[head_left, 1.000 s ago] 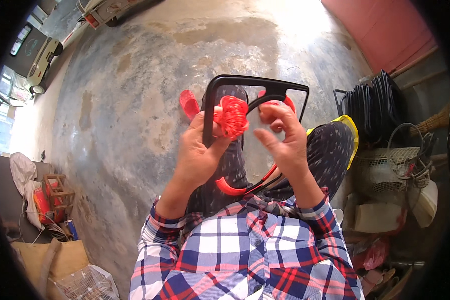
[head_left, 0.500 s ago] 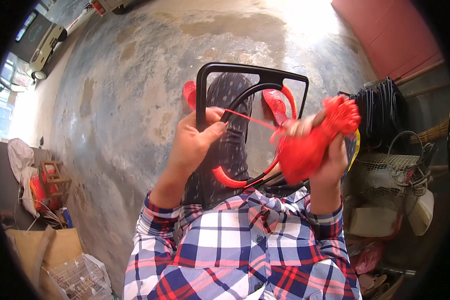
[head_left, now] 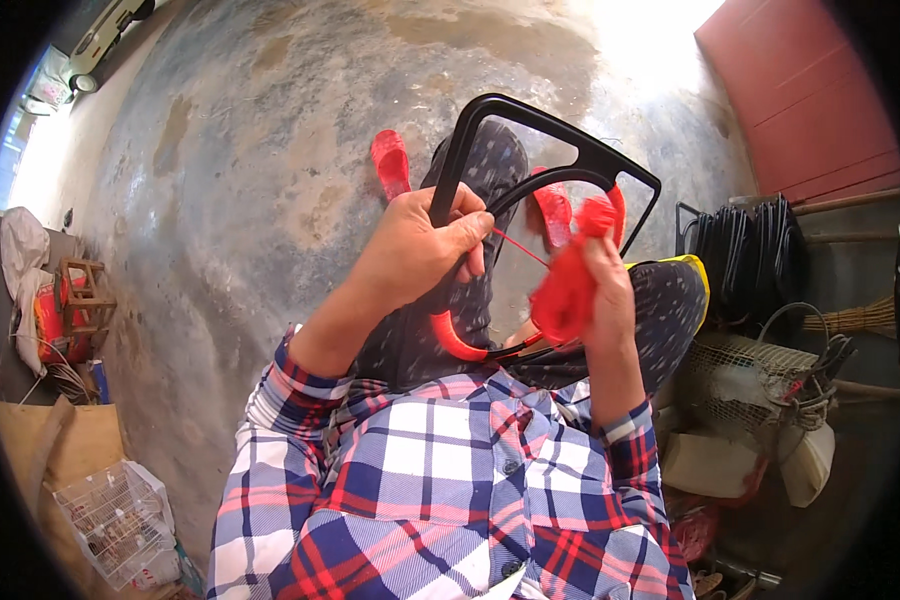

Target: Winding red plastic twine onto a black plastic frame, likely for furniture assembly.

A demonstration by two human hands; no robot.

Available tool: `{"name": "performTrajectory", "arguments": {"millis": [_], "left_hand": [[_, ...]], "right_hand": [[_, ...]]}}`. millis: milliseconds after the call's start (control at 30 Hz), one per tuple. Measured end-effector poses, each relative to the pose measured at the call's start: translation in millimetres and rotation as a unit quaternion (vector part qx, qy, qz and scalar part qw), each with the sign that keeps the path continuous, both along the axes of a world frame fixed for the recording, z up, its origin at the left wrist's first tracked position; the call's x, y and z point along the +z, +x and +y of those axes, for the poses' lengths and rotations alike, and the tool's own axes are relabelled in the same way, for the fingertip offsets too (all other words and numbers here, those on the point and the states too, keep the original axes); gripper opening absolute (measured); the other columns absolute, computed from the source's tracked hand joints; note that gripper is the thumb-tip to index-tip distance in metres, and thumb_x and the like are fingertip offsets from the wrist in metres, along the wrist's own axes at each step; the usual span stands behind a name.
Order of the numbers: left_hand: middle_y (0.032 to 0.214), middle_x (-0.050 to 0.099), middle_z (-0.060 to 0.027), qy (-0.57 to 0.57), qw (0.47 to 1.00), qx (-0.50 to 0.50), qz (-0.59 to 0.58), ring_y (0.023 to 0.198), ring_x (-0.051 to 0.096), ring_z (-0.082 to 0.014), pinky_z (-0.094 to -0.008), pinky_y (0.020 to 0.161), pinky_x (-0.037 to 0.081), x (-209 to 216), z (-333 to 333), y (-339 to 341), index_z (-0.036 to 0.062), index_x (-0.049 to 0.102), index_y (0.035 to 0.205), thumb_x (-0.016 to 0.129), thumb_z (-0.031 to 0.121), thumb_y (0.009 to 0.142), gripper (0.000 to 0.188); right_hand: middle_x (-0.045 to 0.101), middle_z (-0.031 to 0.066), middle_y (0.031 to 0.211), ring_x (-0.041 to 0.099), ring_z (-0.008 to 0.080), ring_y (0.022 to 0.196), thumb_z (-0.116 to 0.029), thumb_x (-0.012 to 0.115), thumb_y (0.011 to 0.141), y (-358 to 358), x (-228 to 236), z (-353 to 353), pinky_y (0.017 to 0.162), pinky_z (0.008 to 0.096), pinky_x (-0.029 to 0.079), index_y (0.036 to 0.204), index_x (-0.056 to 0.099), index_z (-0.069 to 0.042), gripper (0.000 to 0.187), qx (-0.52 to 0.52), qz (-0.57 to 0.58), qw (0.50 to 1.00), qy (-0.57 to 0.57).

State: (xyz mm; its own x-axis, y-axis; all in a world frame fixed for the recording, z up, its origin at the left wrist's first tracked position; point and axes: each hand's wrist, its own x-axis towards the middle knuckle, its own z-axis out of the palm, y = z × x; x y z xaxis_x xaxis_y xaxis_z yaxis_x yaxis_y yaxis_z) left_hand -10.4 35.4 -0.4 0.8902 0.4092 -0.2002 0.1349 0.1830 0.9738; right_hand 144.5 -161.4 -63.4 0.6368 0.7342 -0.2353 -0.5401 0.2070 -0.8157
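Near centre, the left hand [head_left: 420, 245] curls round the left bar of the black frame [head_left: 545, 122], thumb and finger pinching a red strand [head_left: 521, 247]; it runs straight to the blurred cord bundle [head_left: 562, 298], right of centre, grasped in the right hand [head_left: 612, 305]

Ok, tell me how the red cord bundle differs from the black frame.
The red cord bundle is bunched and soft-looking; the black frame is angular and stiff-looking. The frame is larger than the bundle. The right hand holds the bundle; the left hand grips the frame. Both are held.
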Motion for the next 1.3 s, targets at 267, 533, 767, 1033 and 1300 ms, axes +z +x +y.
{"name": "performTrajectory", "arguments": {"millis": [267,533,767,1033,1300], "left_hand": [[0.095,0.063,-0.0010,0.157,0.986,0.026,-0.045,0.081,0.056,-0.0088,-0.0257,0.076,0.047,6,-18,3,-0.0014,0.064,0.092,0.067,-0.002,0.087,0.006],[0.109,0.064,-0.0103,0.246,0.952,0.074,-0.167,0.099,0.064,-0.0211,-0.0321,0.085,0.050,-1,-21,8,0.0028,0.068,0.103,0.065,-0.005,0.081,0.024],[0.134,0.054,-0.0150,0.295,0.937,0.058,-0.180,0.118,0.057,-0.0287,-0.0368,0.097,0.045,3,-24,14,0.0036,0.070,0.094,0.067,-0.005,0.076,0.020],[0.099,0.068,-0.0091,0.116,0.990,0.067,-0.044,0.080,0.063,-0.0129,-0.0274,0.072,0.051,-13,0,-6,0.0026,0.063,0.100,0.069,0.009,0.087,0.016],[0.073,0.066,-0.0067,-0.018,0.999,0.017,-0.027,0.063,0.061,-0.0110,-0.0240,0.059,0.051,-16,9,-8,0.0008,0.060,0.099,0.061,0.020,0.098,0.020]], "right_hand": [[0.067,0.0059,0.107,0.063,0.0132,0.098,-0.009,0.066,0.090,-4,34,57,0.085,0.0281,0.049,0.119,0.061,0.000,0.030,0.101,-0.080,0.990,0.061],[0.062,0.0097,0.112,0.057,0.0242,0.105,-0.019,0.077,0.080,-15,53,38,0.092,0.0357,0.045,0.115,0.063,-0.003,0.041,-0.082,-0.560,0.819,-0.097],[0.061,0.0066,0.108,0.056,0.0213,0.097,-0.018,0.076,0.079,-21,74,49,0.080,0.0339,0.044,0.110,0.066,-0.003,0.036,-0.123,-0.598,0.790,-0.062],[0.066,0.0145,0.106,0.063,0.0283,0.101,-0.039,0.064,0.094,-22,76,7,0.090,0.0456,0.049,0.122,0.055,0.000,0.049,0.016,-0.186,0.957,0.222],[0.062,0.0109,0.091,0.062,0.0238,0.089,-0.050,0.054,0.097,-39,24,-18,0.080,0.0390,0.052,0.116,0.053,-0.003,0.050,0.050,-0.074,0.984,0.154]]}}
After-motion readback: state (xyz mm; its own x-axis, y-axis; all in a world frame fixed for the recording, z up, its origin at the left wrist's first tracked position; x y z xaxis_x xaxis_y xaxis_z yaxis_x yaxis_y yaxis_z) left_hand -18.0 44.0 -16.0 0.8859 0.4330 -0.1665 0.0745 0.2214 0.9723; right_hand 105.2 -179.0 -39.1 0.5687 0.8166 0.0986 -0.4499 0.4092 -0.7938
